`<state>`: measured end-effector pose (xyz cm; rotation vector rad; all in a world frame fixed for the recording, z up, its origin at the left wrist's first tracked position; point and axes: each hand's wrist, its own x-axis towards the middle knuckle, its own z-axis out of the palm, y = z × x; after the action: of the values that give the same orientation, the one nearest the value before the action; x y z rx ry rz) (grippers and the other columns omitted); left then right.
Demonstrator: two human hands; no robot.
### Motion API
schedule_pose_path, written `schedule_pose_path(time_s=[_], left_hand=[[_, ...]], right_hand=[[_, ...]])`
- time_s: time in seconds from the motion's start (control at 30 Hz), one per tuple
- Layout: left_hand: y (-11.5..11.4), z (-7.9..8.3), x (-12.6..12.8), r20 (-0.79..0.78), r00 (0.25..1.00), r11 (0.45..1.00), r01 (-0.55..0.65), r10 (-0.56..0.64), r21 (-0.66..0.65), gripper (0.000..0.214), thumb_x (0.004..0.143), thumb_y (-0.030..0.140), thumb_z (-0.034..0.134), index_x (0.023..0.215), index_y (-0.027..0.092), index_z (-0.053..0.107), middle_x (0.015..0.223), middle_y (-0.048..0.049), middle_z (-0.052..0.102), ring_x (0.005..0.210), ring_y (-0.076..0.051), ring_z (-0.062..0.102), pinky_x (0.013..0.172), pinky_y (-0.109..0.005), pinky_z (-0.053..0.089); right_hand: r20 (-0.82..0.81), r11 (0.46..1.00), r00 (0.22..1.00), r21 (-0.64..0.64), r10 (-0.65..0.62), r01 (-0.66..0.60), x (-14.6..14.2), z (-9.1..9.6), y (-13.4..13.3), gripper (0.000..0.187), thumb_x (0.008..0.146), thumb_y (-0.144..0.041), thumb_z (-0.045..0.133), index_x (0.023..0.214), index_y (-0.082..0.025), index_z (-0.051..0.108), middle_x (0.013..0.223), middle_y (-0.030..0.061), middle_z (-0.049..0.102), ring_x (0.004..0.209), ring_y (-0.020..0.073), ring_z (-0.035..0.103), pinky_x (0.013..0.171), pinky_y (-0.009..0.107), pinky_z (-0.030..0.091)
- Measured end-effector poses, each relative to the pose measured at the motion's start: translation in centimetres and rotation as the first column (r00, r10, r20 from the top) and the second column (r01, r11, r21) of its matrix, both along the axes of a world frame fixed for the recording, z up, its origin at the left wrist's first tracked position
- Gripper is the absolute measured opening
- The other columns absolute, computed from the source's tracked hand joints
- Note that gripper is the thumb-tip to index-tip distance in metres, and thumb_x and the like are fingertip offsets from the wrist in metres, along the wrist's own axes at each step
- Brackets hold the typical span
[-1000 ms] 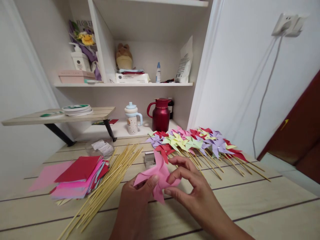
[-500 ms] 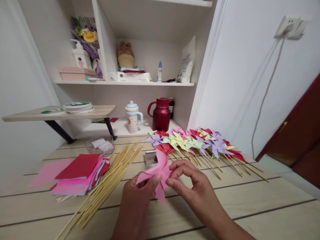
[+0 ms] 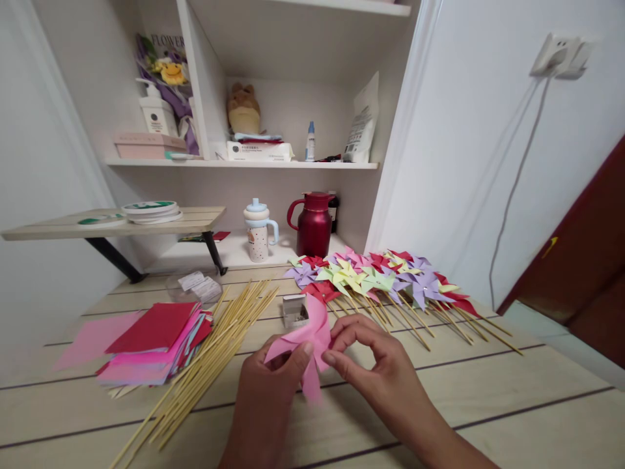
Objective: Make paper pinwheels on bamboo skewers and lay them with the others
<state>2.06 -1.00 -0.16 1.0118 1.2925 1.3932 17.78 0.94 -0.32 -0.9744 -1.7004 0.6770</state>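
A pink paper pinwheel (image 3: 316, 326) without a visible stick is held above the table between both hands. My left hand (image 3: 278, 371) is closed on its left side, thumb pressed near the centre. With thumb and fingertips, my right hand (image 3: 364, 348) pinches its right edge. Just behind the pinwheel stands a small open box (image 3: 295, 311) with tiny metal-looking pieces inside. Thin wooden sticks (image 3: 209, 358) lie in a loose bundle to the left, beside a stack of coloured paper squares (image 3: 151, 335).
Finished pinwheels on sticks (image 3: 385, 277) lie in a pile at the back right. A red jug (image 3: 313, 225) and a lidded cup (image 3: 257, 231) stand behind the table. A clear round container (image 3: 198, 286) sits by the raised wooden shelf (image 3: 195, 218).
The camera view has shifted very slightly. Both hands keep their hold on the pink pinwheel, whose lower blade has shifted a little.
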Motion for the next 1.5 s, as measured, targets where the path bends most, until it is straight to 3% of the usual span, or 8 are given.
schedule_pose_path(time_s=[0.2, 0.4, 0.57, 0.8, 1.03, 1.2, 1.33, 1.5], left_hand=[[-0.1, 0.2, 0.2, 0.002, 1.000, 1.000, -0.006, 0.006, -0.004, 0.026, 0.070, 0.036, 0.076, 0.086, 0.015, 0.073, 0.077, -0.0032, 0.074, 0.073, -0.019, 0.065, 0.069, -0.027, 0.049], [-0.7, 0.3, 0.2, -0.133, 0.991, 0.991, 0.044, -0.028, 0.126, 0.023, 0.075, 0.037, 0.071, 0.086, 0.017, 0.073, 0.084, -0.0049, 0.071, 0.080, -0.022, 0.064, 0.073, -0.029, 0.048], [-0.9, 0.5, 0.4, -0.254, 0.967, 0.976, 0.071, -0.016, 0.207, 0.017, 0.077, 0.036, 0.070, 0.076, 0.020, 0.076, 0.083, -0.0032, 0.068, 0.080, -0.021, 0.064, 0.073, -0.026, 0.047], [-1.0, 0.5, 0.4, -0.362, 0.931, 0.952, 0.072, 0.042, 0.297, 0.012, 0.076, 0.031, 0.069, 0.070, 0.025, 0.077, 0.079, -0.0017, 0.066, 0.079, -0.020, 0.062, 0.070, -0.026, 0.046], [-0.8, 0.0, 0.5, -0.452, 0.885, 0.957, 0.023, 0.115, 0.289, 0.010, 0.075, 0.032, 0.070, 0.077, 0.027, 0.078, 0.085, -0.0023, 0.069, 0.086, -0.023, 0.063, 0.080, -0.031, 0.045], [-0.3, -0.1, 0.6, -0.343, 0.936, 0.955, 0.029, 0.078, 0.295, 0.015, 0.074, 0.036, 0.071, 0.082, 0.024, 0.076, 0.096, -0.0049, 0.070, 0.097, -0.025, 0.064, 0.089, -0.033, 0.046], [0.1, -0.3, 0.5, -0.161, 0.985, 0.981, -0.031, 0.063, 0.192, 0.042, 0.066, 0.038, 0.078, 0.103, 0.020, 0.070, 0.123, -0.0101, 0.066, 0.116, -0.028, 0.059, 0.098, -0.038, 0.045], [0.1, -0.1, 0.3, -0.069, 0.994, 0.995, 0.089, -0.085, 0.052, 0.045, 0.069, 0.043, 0.076, 0.105, 0.018, 0.070, 0.123, -0.0120, 0.066, 0.108, -0.029, 0.063, 0.089, -0.037, 0.049]], right_hand=[[-0.026, 1.000, 1.000, -0.020, -0.002, 0.002, 0.3, -0.2, 0.1, 0.011, 0.077, -0.026, 0.076, 0.078, -0.022, 0.066, 0.093, 0.0028, 0.067, 0.095, 0.0220, 0.061, 0.087, 0.035, 0.045], [-0.233, 0.985, 0.973, -0.166, 0.001, -0.041, 1.1, -0.1, 0.4, 0.059, 0.073, -0.034, 0.079, 0.127, -0.026, 0.057, 0.111, 0.0070, 0.066, 0.108, 0.0256, 0.060, 0.095, 0.042, 0.047], [-0.224, 0.949, 0.970, -0.276, 0.091, -0.152, 1.2, 0.2, 0.1, 0.048, 0.068, -0.036, 0.083, 0.113, -0.025, 0.069, 0.117, 0.0076, 0.066, 0.110, 0.0282, 0.060, 0.085, 0.040, 0.053], [-0.030, 0.988, 0.998, -0.148, 0.050, -0.054, 0.9, 1.2, -0.3, 0.010, 0.074, -0.027, 0.075, 0.070, -0.020, 0.068, 0.075, -0.0004, 0.063, 0.079, 0.0191, 0.058, 0.076, 0.032, 0.047], [-0.097, 0.967, 0.994, -0.244, 0.052, -0.074, 0.7, 1.2, -0.6, 0.009, 0.074, -0.026, 0.072, 0.069, -0.019, 0.068, 0.077, 0.0011, 0.060, 0.076, 0.0181, 0.056, 0.058, 0.024, 0.044], [-0.322, 0.939, 0.945, -0.304, 0.055, -0.158, 0.6, -0.1, 0.1, 0.013, 0.073, -0.030, 0.077, 0.076, -0.018, 0.073, 0.075, 0.0011, 0.065, 0.072, 0.0162, 0.056, 0.065, 0.026, 0.045], [-0.536, 0.879, 0.844, -0.397, 0.013, -0.265, 0.4, -0.4, 0.7, 0.024, 0.067, -0.035, 0.083, 0.083, -0.018, 0.076, 0.073, 0.0015, 0.070, 0.061, 0.0137, 0.055, 0.060, 0.025, 0.043], [-0.571, 0.869, 0.821, -0.397, 0.017, -0.295, 0.2, -0.4, 0.8, 0.026, 0.062, -0.034, 0.086, 0.080, -0.018, 0.077, 0.071, 0.0012, 0.071, 0.059, 0.0125, 0.054, 0.057, 0.024, 0.041]])
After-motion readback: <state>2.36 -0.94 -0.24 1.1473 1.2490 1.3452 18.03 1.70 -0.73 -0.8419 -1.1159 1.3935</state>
